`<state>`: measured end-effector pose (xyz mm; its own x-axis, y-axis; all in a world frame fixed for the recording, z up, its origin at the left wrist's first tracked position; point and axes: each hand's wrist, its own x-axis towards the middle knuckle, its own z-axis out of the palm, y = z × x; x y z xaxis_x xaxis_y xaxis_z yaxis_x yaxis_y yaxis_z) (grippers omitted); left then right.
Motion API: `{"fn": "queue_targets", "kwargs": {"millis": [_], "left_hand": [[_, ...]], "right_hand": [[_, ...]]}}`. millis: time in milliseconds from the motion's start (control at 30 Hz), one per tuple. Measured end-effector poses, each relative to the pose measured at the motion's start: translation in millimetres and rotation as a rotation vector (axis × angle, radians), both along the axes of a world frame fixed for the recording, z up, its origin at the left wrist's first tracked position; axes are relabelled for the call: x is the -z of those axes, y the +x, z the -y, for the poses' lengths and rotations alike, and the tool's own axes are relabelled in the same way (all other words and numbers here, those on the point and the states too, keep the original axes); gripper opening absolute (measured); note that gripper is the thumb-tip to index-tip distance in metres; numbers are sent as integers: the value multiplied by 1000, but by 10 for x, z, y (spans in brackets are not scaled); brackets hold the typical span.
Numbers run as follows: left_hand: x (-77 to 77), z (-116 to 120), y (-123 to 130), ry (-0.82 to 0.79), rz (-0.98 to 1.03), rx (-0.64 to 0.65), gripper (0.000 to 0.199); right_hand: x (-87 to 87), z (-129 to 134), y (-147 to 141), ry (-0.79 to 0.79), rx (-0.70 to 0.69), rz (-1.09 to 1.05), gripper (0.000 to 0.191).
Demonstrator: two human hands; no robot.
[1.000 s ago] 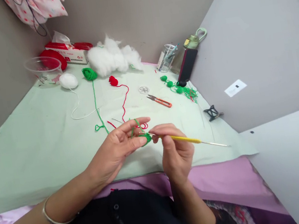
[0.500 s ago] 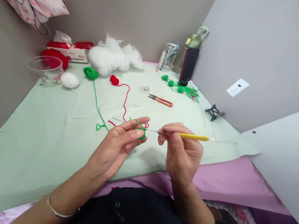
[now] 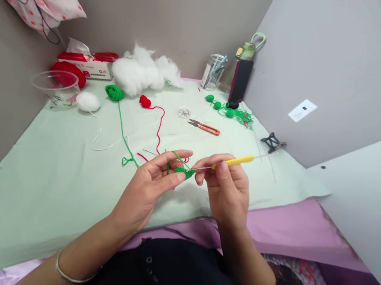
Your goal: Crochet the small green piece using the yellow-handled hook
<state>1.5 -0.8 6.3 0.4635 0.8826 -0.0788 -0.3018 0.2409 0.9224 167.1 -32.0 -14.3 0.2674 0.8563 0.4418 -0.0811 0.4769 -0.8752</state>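
Note:
My left hand (image 3: 147,188) pinches a small green crochet piece (image 3: 185,172) between thumb and fingers. A strand of green yarn (image 3: 180,158) runs up from the piece over the raised index finger. My right hand (image 3: 226,185) is closed around a yellow-handled crochet hook (image 3: 238,160), held nearly level. The hook's thin metal tip meets the green piece; whether it passes through a stitch I cannot make out. Beyond my left hand, green yarn leads back to a green yarn ball (image 3: 115,92). A red yarn strand (image 3: 160,123) and part of a needle lie just behind my fingers.
Orange thread snips (image 3: 204,127) and a small round dish (image 3: 184,113) lie ahead. White stuffing (image 3: 146,70), a white yarn ball (image 3: 87,102), a clear tub (image 3: 57,89) and a tissue box (image 3: 86,65) stand at the back. Green crocheted balls (image 3: 217,105), a phone (image 3: 241,80) and a bottle are at right.
The crochet hook has turned from a downward slant to nearly level, and my right hand has shifted left, closer to my left hand. The green piece has tilted and shows more.

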Motion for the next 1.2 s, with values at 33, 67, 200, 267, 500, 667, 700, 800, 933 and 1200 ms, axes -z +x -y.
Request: {"fn": "queue_targets", "kwargs": {"millis": [33, 67, 200, 267, 500, 667, 700, 800, 933, 1200], "left_hand": [[6, -1, -6, 18, -6, -1, 31], [11, -2, -12, 40, -18, -4, 31], [18, 15, -20, 149, -111, -57, 28], [12, 36, -2, 196, -150, -111, 29], [-35, 20, 55, -258, 165, 54, 46], [-51, -24, 47, -260, 200, 3, 41], [-48, -16, 52, -223, 183, -2, 42], [-28, 25, 72, -122, 129, -22, 39], [-2, 56, 107, -84, 110, -92, 42], [-11, -35, 109, -331, 218, 16, 28]], "right_hand": [[-8, 17, -2, 5, -2, 5, 20], [-16, 37, -4, 14, 4, 28, 20], [-17, 120, -23, 128, 124, 299, 23], [26, 134, -33, 250, 187, 488, 26], [157, 108, -30, 422, 397, 733, 32], [11, 70, -30, 197, 163, 246, 23], [-6, 60, -36, 186, 140, 240, 22], [6, 47, -62, 183, 155, 318, 20], [122, 72, -89, 256, 265, 508, 29], [75, 66, -37, 208, 224, 284, 26]]}}
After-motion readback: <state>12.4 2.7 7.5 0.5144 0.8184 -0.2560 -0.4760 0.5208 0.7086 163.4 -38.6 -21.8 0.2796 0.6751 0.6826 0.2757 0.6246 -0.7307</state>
